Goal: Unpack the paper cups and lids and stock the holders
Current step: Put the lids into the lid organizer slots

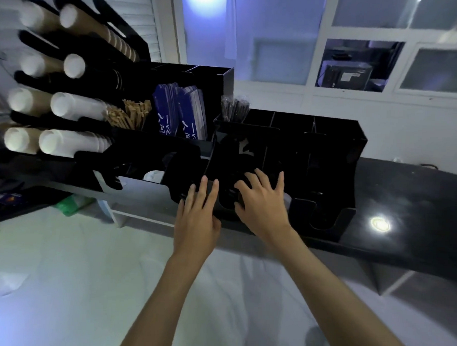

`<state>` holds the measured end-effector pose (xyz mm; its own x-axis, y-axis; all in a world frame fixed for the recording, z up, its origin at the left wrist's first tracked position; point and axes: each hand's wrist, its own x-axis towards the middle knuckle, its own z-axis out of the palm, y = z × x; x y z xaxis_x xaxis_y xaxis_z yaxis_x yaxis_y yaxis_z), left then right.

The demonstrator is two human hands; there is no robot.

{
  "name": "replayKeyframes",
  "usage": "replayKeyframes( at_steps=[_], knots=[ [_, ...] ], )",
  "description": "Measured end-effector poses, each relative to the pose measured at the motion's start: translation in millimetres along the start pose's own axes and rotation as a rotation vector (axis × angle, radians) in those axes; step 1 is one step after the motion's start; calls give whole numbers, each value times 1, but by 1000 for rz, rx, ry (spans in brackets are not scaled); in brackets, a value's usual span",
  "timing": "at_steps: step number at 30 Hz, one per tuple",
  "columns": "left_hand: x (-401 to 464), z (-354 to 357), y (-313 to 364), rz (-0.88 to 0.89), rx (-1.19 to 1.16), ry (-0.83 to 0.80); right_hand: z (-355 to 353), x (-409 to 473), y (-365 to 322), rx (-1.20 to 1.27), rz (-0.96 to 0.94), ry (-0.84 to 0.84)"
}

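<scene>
A black lid holder (pixel 331 204) with several front slots stands on the dark counter. My left hand (pixel 197 218) lies with straight fingers against the front of its left slot. My right hand (pixel 263 198) spreads its fingers over a stack of black lids (pixel 231 194) inside that slot. Whether the fingers curl round the lids I cannot tell, since the lids are dark and blurred. At the upper left a black rack (pixel 118 27) holds several rows of paper cups (pixel 74 106), white rims facing me. A white lid (pixel 153 175) shows in the holder to the left.
Behind the holder stand compartments with wooden stirrers (pixel 130 114), blue packets (pixel 180 114) and wrapped black straws (pixel 234 107). The dark counter (pixel 406 198) runs to the right with a bright lamp reflection. Green plastic (pixel 72 204) lies at the lower left. Below is a pale floor.
</scene>
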<state>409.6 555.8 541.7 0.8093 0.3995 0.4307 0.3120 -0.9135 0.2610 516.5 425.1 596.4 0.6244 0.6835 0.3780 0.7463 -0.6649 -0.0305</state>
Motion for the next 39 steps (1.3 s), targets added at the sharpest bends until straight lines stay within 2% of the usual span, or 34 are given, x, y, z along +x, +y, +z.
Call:
replayKeyframes(
  at_steps=[4, 7, 11, 14, 21, 23, 28, 35, 39],
  knots=[
    [-40, -3, 13, 50, 99, -27, -17, -65, 8, 181, 58, 187],
    [-70, 3, 23, 93, 61, -54, -24, -119, 20, 275, 58, 160],
    [-109, 13, 35, 123, 10, -170, -11, -194, 46, 241, 104, 92],
    [-138, 22, 41, 120, -12, -289, 11, -240, 75, 223, 247, -65],
    [-191, 50, 51, 191, -16, -376, 56, -297, 117, 234, 660, -655],
    [-201, 54, 53, 189, -22, -407, 66, -302, 120, 284, 716, -751],
    [-215, 58, 56, 195, -59, -435, 90, -303, 120, 241, 764, -669],
    [-213, 59, 58, 156, -112, -415, 110, -305, 125, 205, 795, -642],
    [-211, 59, 64, 136, -159, -478, 115, -302, 128, 201, 810, -644]
  ],
)
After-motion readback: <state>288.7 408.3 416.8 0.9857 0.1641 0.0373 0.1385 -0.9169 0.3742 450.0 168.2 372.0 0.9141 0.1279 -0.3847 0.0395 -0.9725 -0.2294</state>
